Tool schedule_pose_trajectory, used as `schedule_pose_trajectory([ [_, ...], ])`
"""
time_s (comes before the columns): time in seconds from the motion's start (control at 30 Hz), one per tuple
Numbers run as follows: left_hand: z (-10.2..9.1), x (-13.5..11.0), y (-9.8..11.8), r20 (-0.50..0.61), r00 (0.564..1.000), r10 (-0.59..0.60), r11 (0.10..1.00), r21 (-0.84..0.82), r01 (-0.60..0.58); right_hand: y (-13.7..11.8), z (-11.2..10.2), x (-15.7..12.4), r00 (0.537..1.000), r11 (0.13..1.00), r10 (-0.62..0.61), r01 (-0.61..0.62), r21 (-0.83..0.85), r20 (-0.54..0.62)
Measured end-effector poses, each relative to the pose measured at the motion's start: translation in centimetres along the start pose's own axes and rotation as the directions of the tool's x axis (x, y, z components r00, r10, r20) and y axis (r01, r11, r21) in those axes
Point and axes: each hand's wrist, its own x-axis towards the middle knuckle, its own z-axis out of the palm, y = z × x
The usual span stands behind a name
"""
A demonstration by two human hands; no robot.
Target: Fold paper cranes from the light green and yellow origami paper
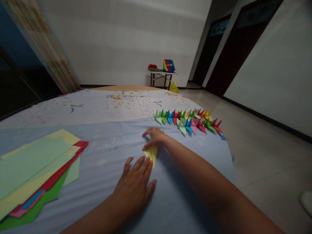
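Both hands press a yellow fold (151, 153) flat on the counter (170, 201): the left hand (135, 185) lies open with fingertips at its near edge, the right hand (154, 137) covers its far end. Paper cranes (187, 121) line up beyond; sheets (34, 169) lie left.

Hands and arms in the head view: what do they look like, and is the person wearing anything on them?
Both arms are bare as far as the picture shows: no sleeves, gloves, watch or bracelets. The left hand shows its back, with short, unpainted nails and no rings on the visible fingers. The right hand is farther off and smaller in view; no jewellery shows on it either.
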Motion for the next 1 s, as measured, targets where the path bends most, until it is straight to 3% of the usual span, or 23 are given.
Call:
schedule_pose_trajectory([
  [0.1,-0.3,0.1,0.0,0.035,0.999,-0.005,1.0,-0.001,0.005,0.1,0.0,-0.1,1.0,0.999,0.019,-0.018,0.047,-0.021],
  [0.27,-0.4,0.0,-0.2,-0.012,1.0,0.004,1.0,-0.006,-0.004,0.4,0.9,-0.9,0.996,0.994,-0.041,0.048,0.094,-0.074],
  [0.37,-0.2,0.0,-0.6,-0.022,1.0,0.012,1.0,-0.01,-0.012,0.7,1.3,-1.3,0.985,0.996,-0.053,0.064,0.061,-0.164],
  [0.5,-0.1,0.2,-1.4,-0.073,0.997,0.032,0.998,-0.043,-0.036,1.7,0.5,-2.6,0.947,0.98,-0.049,0.107,0.167,-0.319],
  [0.73,0.7,1.2,-3.4,-0.146,0.986,0.079,0.987,-0.128,-0.098,3.1,0.6,-6.4,0.961,0.97,-0.191,0.216,0.114,-0.201],
  [1.0,1.6,1.1,-4.6,-0.152,0.986,0.073,0.993,-0.078,-0.086,3.4,1.7,-6.4,0.959,0.963,-0.205,0.234,0.135,-0.197],
])
